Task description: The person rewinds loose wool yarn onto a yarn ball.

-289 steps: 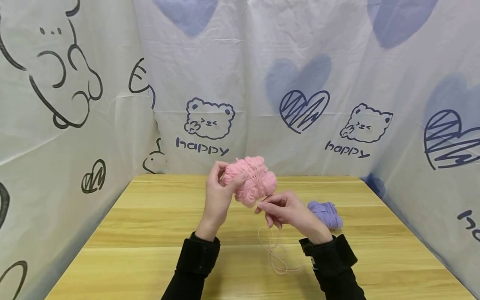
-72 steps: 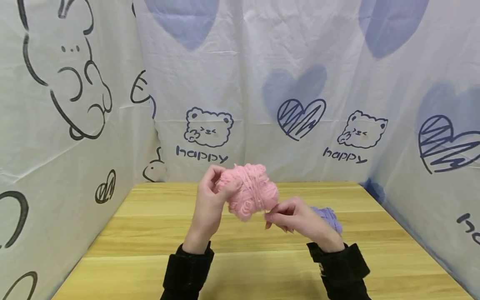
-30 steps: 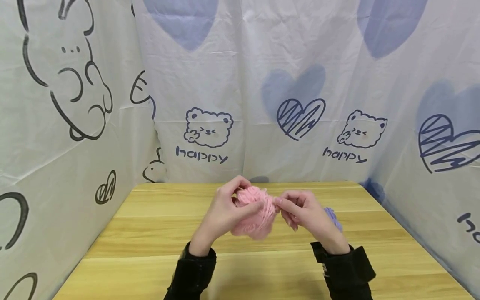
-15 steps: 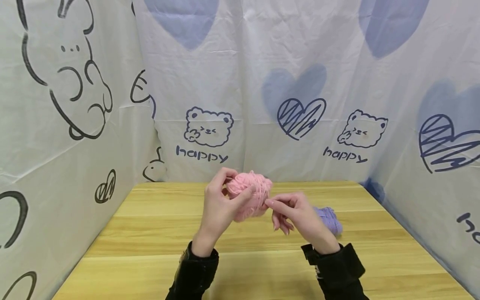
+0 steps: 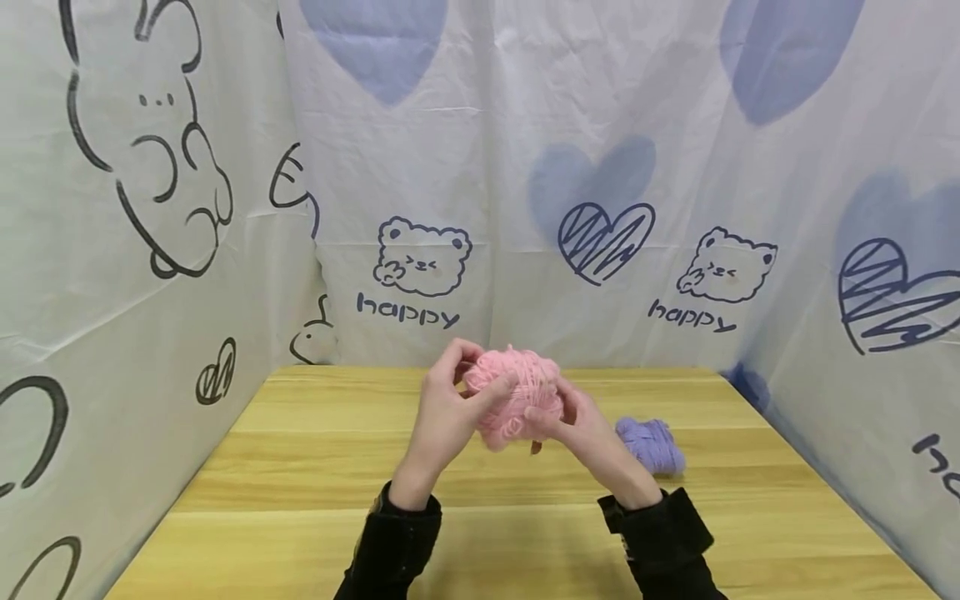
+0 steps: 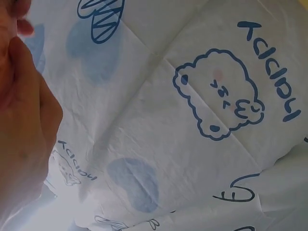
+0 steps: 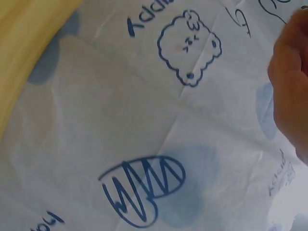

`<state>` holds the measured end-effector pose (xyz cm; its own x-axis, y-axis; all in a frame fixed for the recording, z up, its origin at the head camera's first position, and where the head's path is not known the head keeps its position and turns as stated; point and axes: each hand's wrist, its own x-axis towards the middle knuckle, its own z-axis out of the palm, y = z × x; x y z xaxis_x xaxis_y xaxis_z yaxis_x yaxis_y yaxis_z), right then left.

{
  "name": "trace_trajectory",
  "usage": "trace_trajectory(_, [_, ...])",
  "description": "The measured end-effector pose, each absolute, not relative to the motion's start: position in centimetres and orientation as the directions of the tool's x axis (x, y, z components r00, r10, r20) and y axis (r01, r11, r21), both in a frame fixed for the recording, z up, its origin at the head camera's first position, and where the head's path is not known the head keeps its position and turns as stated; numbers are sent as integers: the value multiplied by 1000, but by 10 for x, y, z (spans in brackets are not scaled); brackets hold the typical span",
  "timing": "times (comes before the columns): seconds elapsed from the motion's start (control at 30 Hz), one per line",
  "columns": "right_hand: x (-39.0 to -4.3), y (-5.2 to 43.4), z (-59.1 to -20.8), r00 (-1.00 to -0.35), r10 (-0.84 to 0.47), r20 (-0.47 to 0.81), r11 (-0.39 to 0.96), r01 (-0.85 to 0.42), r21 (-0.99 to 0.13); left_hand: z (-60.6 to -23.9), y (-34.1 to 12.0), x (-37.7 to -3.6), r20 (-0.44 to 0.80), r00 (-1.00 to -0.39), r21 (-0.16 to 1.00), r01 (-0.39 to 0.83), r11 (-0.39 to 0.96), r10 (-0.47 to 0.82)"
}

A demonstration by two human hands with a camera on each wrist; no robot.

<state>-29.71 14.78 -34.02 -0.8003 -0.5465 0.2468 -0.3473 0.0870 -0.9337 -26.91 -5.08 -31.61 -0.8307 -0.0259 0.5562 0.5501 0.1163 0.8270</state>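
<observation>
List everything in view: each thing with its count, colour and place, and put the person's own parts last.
pink yarn ball: 1, pink, held up above the middle of the table between both hands.
purple yarn ball: 1, light purple, lying on the table to the right of the hands.
table: 1, light wood grain, underneath everything.
backdrop cloth: white, printed with blue hearts, bears and the word happy, hung on three sides of the table.
sleeves: 2, black, at the near edge.
left hand: 1, grips the pink yarn ball from the left.
right hand: 1, holds its lower right side.
</observation>
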Motion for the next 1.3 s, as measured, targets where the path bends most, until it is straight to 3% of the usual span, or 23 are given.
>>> trace_trajectory(0.17, [-307,151,-354,-809,-523,269,9,-320,-947,-321,-51,-275,479,-878,867,471,165,-13])
trace_trajectory(0.4, [-333,174,-379,-887,-431,164,-6,-179,-984,-323,-55,-281,427,-904,893,414,176,-41])
trace_trajectory(0.6, [-358,200,-398,-964,-259,55,123,-89,-988,-323,-57,-283,425,-905,893,414,178,-29])
trace_trajectory(0.77, [-370,213,-411,-992,-125,-29,242,-2,-970,-322,-60,-285,416,-909,897,405,177,-26])
trace_trajectory(1.03, [-377,222,-433,-991,-36,-129,411,103,-906,-325,-62,-285,400,-917,901,390,189,-16])
trace_trajectory(1.3, [-382,224,-447,-996,-39,-85,552,49,-832,-321,-66,-286,397,-918,889,387,245,9])
